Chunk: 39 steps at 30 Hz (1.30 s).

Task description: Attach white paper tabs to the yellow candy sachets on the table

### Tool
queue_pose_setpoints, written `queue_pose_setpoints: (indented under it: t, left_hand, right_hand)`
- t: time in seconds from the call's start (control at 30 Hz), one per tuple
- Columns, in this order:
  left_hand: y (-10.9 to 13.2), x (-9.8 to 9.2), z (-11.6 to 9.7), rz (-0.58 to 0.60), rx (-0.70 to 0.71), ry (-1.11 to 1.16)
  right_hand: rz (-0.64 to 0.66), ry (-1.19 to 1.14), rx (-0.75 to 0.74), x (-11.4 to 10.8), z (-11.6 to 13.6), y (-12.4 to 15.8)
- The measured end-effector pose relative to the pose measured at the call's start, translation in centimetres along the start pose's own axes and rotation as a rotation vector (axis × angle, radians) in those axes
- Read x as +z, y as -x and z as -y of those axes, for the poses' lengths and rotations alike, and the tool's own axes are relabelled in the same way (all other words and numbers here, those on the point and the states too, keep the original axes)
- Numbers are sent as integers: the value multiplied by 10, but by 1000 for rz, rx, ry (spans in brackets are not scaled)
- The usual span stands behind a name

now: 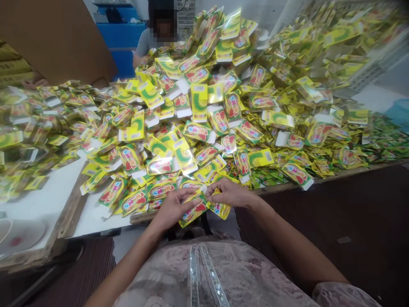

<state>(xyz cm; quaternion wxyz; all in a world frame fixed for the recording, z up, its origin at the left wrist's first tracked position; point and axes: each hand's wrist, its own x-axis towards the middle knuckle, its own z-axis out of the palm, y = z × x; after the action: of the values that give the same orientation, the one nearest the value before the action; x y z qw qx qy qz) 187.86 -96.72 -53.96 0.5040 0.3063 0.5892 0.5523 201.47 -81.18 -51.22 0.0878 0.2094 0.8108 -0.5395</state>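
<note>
At the table's front edge, my left hand point(174, 208) is closed around a small yellow-green carton point(193, 213) with a red fruit picture, its thumb lying along the printed face. Right beside it, my right hand point(230, 192) is closed in a pinch on a small yellow packet point(221, 209), which hangs below the fingers close to the carton's end. Whether the packet's edge touches or enters the carton cannot be made out. Just beyond both hands rises a large heap of similar cartons point(182, 153), some with white end flaps standing out.
Loose yellow packets point(322, 164) and green packets point(388, 138) lie at the right. More cartons point(28, 123) cover the left table, near a white cup point(21, 233). A wooden edge point(68, 213) divides the tabletops. Behind the heap is another person point(143, 42); a brown cardboard sheet point(57, 38) stands left.
</note>
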Motion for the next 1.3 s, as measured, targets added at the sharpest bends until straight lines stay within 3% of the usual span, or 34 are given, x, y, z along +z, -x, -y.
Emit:
queue_pose_setpoints:
  t: [0.33, 0.47, 0.57, 0.7, 0.87, 1.1, 1.3]
  left_hand:
    - [0, 1, 1, -83, -122, 247]
    - [-3, 3, 6, -100, -144, 229]
    - [-2, 7, 3, -81, -133, 273]
    - [0, 10, -3, -89, -110, 301]
    - [2, 6, 2, -76, -90, 272]
    - [0, 5, 7, -52, -5, 185]
    - [-4, 5, 6, -118, -48, 192]
  right_hand:
    - [-183, -121, -38, -11, -16, 12]
    - [-429, -247, -121, -7, -6, 12]
    - [-621, -113, -184, 6, 2, 4]
    - [-727, 98, -305, 24, 2, -9]
    - [-702, 170, -452, 32, -5, -10]
    - [-686, 245, -489, 35, -3, -8]
    - [-610, 0, -369, 36, -6, -5]
